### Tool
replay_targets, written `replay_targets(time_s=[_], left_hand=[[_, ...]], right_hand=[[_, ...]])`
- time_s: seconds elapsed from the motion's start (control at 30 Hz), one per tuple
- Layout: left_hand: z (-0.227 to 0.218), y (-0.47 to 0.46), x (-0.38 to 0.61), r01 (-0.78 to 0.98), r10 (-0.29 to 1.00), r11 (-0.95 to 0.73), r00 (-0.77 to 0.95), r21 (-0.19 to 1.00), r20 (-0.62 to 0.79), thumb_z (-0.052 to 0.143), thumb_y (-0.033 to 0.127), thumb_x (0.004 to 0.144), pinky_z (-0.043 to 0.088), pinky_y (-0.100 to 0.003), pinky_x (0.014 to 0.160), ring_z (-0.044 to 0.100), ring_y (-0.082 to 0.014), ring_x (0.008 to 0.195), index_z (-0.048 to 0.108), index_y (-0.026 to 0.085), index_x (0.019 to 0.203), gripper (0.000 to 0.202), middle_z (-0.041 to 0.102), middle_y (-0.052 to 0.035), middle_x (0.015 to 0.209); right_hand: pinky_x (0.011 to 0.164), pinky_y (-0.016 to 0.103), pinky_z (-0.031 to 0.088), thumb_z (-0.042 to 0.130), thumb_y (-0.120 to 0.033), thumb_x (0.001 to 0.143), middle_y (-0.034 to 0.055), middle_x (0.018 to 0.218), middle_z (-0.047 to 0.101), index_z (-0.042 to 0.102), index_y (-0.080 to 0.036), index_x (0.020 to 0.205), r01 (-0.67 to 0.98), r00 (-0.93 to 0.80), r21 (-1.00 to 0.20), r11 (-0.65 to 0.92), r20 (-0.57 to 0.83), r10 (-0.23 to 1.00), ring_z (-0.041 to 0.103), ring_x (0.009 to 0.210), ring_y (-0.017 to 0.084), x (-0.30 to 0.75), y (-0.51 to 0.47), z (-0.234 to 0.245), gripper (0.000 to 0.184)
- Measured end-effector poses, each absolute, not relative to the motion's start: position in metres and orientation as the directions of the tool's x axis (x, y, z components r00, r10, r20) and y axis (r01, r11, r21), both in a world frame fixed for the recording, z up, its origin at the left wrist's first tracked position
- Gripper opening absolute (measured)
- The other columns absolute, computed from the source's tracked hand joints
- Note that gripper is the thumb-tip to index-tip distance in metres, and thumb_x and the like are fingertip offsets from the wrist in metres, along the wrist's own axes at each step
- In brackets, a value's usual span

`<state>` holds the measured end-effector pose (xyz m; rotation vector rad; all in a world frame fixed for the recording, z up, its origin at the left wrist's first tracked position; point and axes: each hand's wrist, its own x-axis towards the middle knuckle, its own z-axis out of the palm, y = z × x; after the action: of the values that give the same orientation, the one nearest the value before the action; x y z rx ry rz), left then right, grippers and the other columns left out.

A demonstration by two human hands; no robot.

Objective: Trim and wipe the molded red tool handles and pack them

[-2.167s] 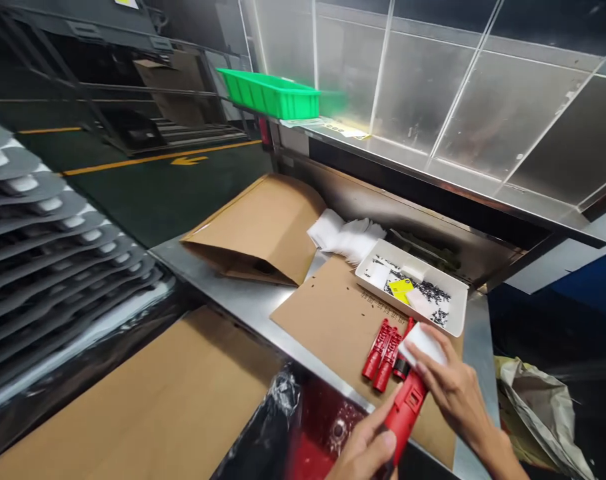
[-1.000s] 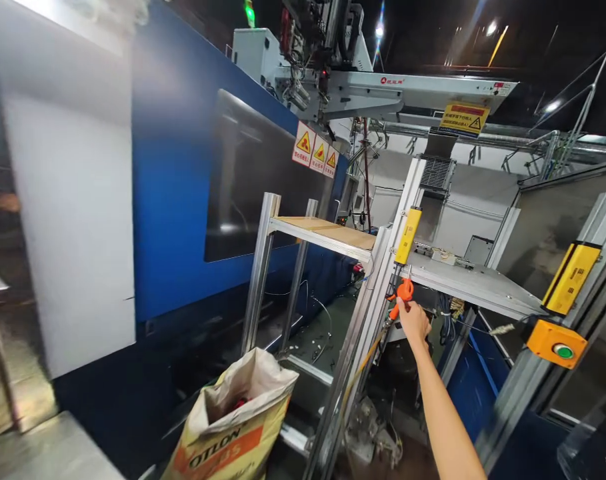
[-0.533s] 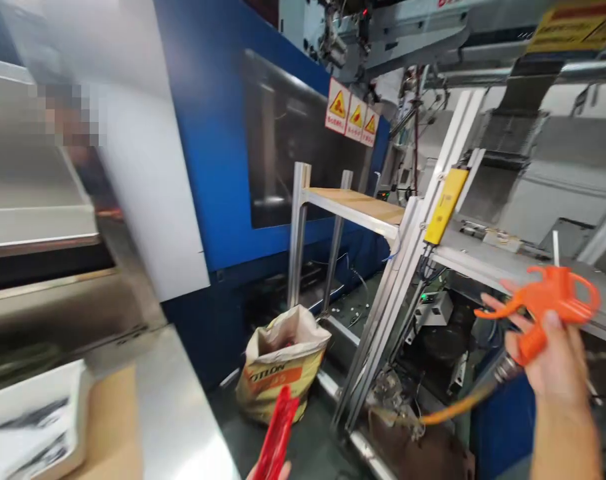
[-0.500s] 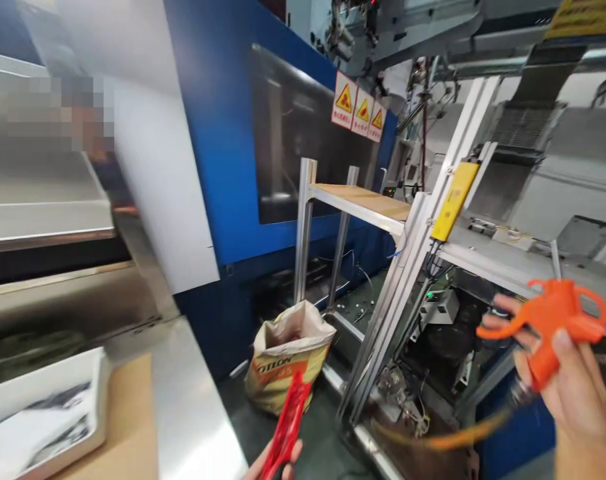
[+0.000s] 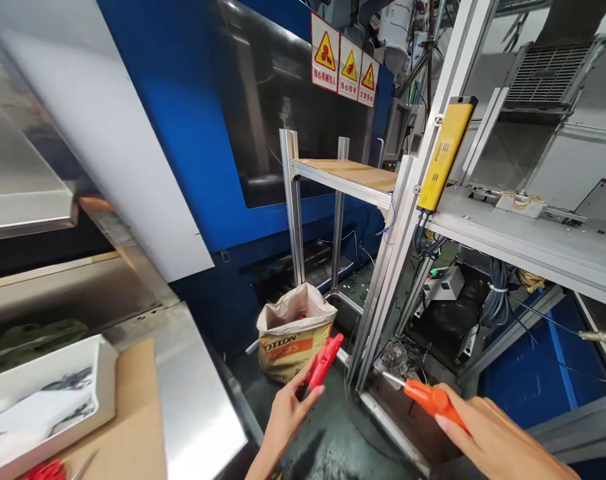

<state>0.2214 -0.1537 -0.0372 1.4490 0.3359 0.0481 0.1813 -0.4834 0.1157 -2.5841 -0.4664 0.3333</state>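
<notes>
At lower centre my left hand (image 5: 293,408) is closed around a red plastic part (image 5: 325,361), which slants up to the right in front of the open bag. My right hand (image 5: 475,427) grips an orange air blow gun (image 5: 425,395) at lower right. The gun's metal nozzle points left and slightly up, toward the red part but apart from it. Its handle is largely covered by my fingers and palm. Past my left hand, a printed sack (image 5: 293,353) stands on the floor with its mouth open; reddish bits show inside.
A metal worktop (image 5: 193,400) on the left bears cardboard (image 5: 140,400) and a white tray (image 5: 105,393). More red parts (image 5: 47,471) lie at its near edge. An aluminium frame (image 5: 383,293) with a yellow sensor bar (image 5: 445,157) stands right of centre, before a blue machine (image 5: 193,167).
My right hand has come down and left, turning the blow gun so its nozzle points left. My left hand has risen with the red part, moving slightly right. The view has shifted too.
</notes>
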Motion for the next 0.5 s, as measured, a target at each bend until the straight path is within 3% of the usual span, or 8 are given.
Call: replay_targets(time_s=[0.07,0.13,0.23,0.3,0.4,0.5], left_hand=[[-0.034,-0.152,0.218,0.155,0.258,0.012,0.954,0.988,-0.153,0.084,0.032,0.059,0.035,-0.038,0.108,0.049,-0.0351,0.128,0.075,0.027,0.103,0.045,0.076,-0.0054,0.105],[-0.033,-0.151,0.214,0.165,0.266,-0.044,0.953,0.985,-0.148,0.082,0.030,0.061,0.035,-0.039,0.108,0.050,-0.0371,0.127,0.075,0.032,0.103,0.042,0.076,-0.0030,0.105],[-0.034,-0.151,0.210,0.170,0.261,-0.013,0.952,0.985,-0.161,0.082,0.024,0.061,0.038,-0.032,0.104,0.052,-0.0337,0.127,0.075,0.035,0.101,0.042,0.075,0.0014,0.107],[-0.034,-0.153,0.210,0.179,0.251,0.079,0.948,0.981,-0.193,0.083,0.022,0.061,0.043,-0.025,0.096,0.055,-0.0293,0.122,0.074,0.033,0.103,0.044,0.074,0.0021,0.110],[-0.033,-0.159,0.214,0.234,0.202,0.313,0.931,0.920,-0.305,0.074,0.032,0.075,0.052,-0.021,0.069,0.066,-0.0198,0.084,0.068,0.023,0.112,0.038,0.074,-0.0045,0.101],[-0.031,-0.167,0.220,0.337,0.070,0.560,0.891,0.757,-0.449,0.054,0.032,0.092,0.046,-0.017,0.046,0.051,-0.0082,0.049,0.064,0.011,0.107,0.028,0.070,-0.0098,0.084]], right_hand=[[0.065,0.025,0.047,0.052,-0.047,0.087,0.0002,0.079,0.075,0.071,-0.036,0.106,0.260,0.905,-0.549,-0.794,-0.150,0.399,0.067,0.070,0.022,0.188,-0.483,0.116,0.029],[0.065,0.027,0.046,0.047,-0.050,0.088,0.0012,0.078,0.074,0.071,-0.035,0.104,0.249,0.913,-0.529,-0.811,-0.150,0.379,0.067,0.071,0.023,0.195,-0.482,0.116,0.032],[0.066,0.030,0.046,0.043,-0.051,0.088,0.0036,0.076,0.073,0.070,-0.032,0.105,0.242,0.914,-0.485,-0.840,-0.177,0.365,0.067,0.072,0.026,0.200,-0.479,0.117,0.037],[0.066,0.029,0.047,0.047,-0.048,0.086,0.0031,0.078,0.074,0.071,-0.033,0.105,0.260,0.896,-0.527,-0.809,-0.180,0.405,0.069,0.074,0.025,0.200,-0.477,0.116,0.034],[0.062,0.026,0.044,0.051,-0.046,0.085,0.0006,0.077,0.075,0.072,-0.035,0.102,0.255,0.897,-0.611,-0.749,-0.140,0.419,0.068,0.070,0.023,0.196,-0.477,0.105,0.028],[0.054,0.024,0.039,0.060,-0.047,0.078,-0.0034,0.059,0.069,0.073,-0.035,0.091,0.274,0.872,-0.641,-0.717,-0.149,0.467,0.062,0.054,0.020,0.195,-0.478,0.087,0.021]])
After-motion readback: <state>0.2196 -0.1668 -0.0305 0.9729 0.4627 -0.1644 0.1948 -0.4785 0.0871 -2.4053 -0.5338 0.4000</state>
